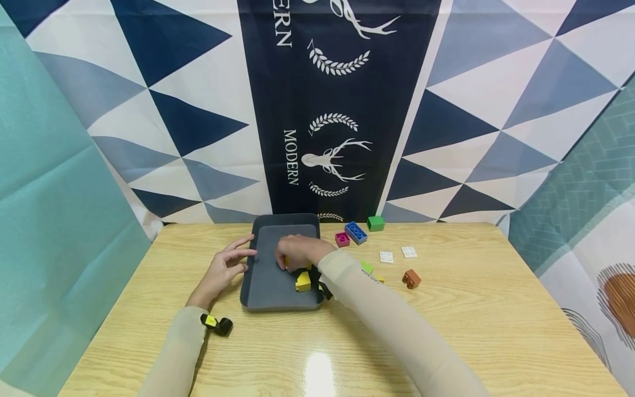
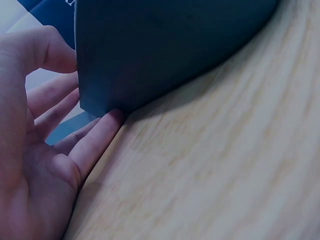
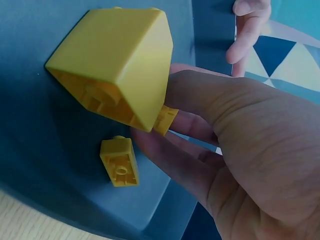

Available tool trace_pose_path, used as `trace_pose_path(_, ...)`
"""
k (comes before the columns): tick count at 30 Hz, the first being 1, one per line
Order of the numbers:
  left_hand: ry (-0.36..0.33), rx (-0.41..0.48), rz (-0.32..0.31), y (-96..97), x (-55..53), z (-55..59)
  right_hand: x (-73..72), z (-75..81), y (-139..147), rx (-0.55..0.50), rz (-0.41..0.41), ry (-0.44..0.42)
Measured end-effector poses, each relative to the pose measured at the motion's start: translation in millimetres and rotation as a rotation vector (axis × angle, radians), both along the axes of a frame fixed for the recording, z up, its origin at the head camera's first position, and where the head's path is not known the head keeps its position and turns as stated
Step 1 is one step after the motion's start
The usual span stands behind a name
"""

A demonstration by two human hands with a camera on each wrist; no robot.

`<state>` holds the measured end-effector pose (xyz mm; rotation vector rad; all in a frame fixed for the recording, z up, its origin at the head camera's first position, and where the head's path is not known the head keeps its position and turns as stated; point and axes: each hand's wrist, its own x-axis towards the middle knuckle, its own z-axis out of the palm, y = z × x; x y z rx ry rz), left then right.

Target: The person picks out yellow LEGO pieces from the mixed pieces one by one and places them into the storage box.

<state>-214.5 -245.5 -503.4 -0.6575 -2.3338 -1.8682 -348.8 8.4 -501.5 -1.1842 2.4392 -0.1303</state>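
Note:
A dark grey tray (image 1: pixel 268 298) sits on the table with several yellow bricks in it. My right hand (image 1: pixel 300 251) reaches into it, and thumb and fingers pinch a small yellow brick (image 3: pixel 166 120), mostly hidden by them. Close to the right wrist camera lies a larger sloped yellow brick (image 3: pixel 107 47), its hollow underside partly showing. Another small yellow brick (image 3: pixel 120 162) rests on the tray floor beside the fingertips. My left hand (image 1: pixel 225 270) is at the tray's left side, its fairly straight fingers touching the rim. The left wrist view shows the tray's outer wall (image 2: pixel 165 45) against that hand.
Right of the tray lie a magenta brick (image 1: pixel 342 239), a blue brick (image 1: pixel 356 232), a green brick (image 1: pixel 376 223), two white bricks (image 1: pixel 386 257), and a brown brick (image 1: pixel 411 279). A lime brick (image 1: pixel 366 267) is partly behind the right sleeve. Patterned cloth (image 1: pixel 208 110) hangs behind the table.

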Motion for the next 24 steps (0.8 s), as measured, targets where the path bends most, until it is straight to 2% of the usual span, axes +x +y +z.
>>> trace_pose_path(5, 0.005, -0.010, 0.006, 0.0, 0.7, 0.0, 13.5, 10.2, 0, 0.008, -0.031, 0.021)
trace_pose_path(12, -0.041, -0.005, 0.000, 1.3, 0.7, 3.6, 62.9, 74.5, 0, 0.058, -0.055, 0.021)
trace_pose_path(15, -0.042, -0.003, -0.005, 1.6, 0.7, 3.9, 74.7, 89.1, 2, 0.051, -0.061, 0.017)
trace_pose_path(18, -0.039, -0.006, -0.005, 1.6, 0.7, 3.4, 76.6, 91.1, 2, 0.051, -0.063, 0.012)
trace_pose_path(24, -0.026, -0.011, -0.003, 1.4, 0.6, 2.8, 51.6, 57.8, -3, 0.080, -0.042, 0.038)
